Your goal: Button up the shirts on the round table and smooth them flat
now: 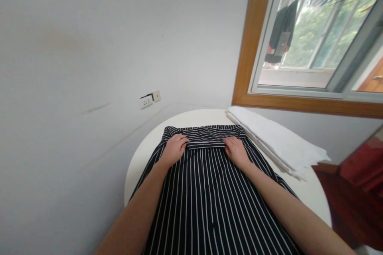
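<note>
Garment lies spread on the table, its near end running out of view. The left hand and right hand sit apart, at either end of its striped band; whether they pinch or only press, I cannot tell. Uneven pulling could skew the band; a loose hold could let it slip; a rightward sweep could snag the white cloth just beside.

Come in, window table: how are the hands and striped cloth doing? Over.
Left hand and right hand on the striped cloth, near its far end. Cloth spread on white table. White cloth at right, apart from both hands.
</note>
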Tool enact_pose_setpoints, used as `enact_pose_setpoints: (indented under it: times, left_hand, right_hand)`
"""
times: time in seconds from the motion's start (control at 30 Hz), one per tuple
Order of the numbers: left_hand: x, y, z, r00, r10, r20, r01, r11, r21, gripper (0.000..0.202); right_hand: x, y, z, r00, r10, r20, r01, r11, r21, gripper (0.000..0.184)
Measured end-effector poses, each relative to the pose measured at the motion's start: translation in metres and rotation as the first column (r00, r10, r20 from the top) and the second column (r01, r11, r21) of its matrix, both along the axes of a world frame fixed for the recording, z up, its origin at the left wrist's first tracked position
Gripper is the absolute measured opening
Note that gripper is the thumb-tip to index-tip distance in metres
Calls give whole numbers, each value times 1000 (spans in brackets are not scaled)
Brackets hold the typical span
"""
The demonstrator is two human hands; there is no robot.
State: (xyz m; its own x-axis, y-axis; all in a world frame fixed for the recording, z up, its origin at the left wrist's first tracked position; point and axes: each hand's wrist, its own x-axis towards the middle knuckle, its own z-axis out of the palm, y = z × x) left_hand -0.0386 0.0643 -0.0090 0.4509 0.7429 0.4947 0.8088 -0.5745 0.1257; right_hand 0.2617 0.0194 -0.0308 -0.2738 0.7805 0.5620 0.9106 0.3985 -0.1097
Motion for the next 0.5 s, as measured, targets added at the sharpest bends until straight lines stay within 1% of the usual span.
enact_pose_setpoints:
  times: [0.1,0.2,0.33,0.5]
  left_hand:
    - [0,-4,10,996,-45,75,41,998,52,29]
    - [-3,-10,22,991,-72,113,65,996,65,26]
    - [-8,-18,34,994,-103,22,104,994,-34,24]
    - [-8,-23,37,985,-169,-30,160,968,-195,25]
  right_hand:
    - [-2,-5,6,998,40,-54,-36,996,79,32]
    - [-3,-13,14,996,76,-52,-70,992,106,26]
    - [2,-20,20,992,120,-49,-116,989,91,21]
    - [10,-26,22,971,235,-49,-233,972,31,24]
